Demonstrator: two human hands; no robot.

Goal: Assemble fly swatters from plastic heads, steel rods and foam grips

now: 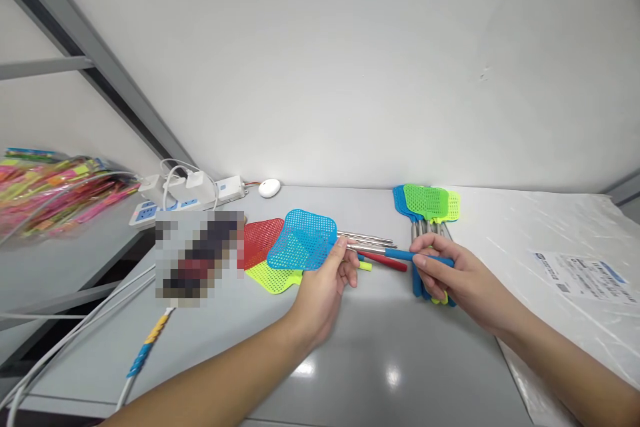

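Note:
A blue fly swatter (305, 238) with a perforated head and metal shaft lies level between my hands, above the table. Where head meets shaft, my left hand (327, 280) is closed around it. My right hand (447, 271) grips its blue handle. Beneath the blue head rest a red fly swatter (261, 240) and a yellow-green fly swatter (275, 277). Bare metal rods (370, 238) and a red handle (385, 261) show beyond my left hand. Behind my right hand lies a pile of several blue, green and yellow swatters (426, 201), partly covered by that hand.
A pixelated object (200, 260) with a cable lies to the left. Behind it are a power strip (165, 210) with plugs and a white round device (269, 187). Bagged colourful items (60, 190) sit far left. White wrapped packaging (550, 233) covers the right side.

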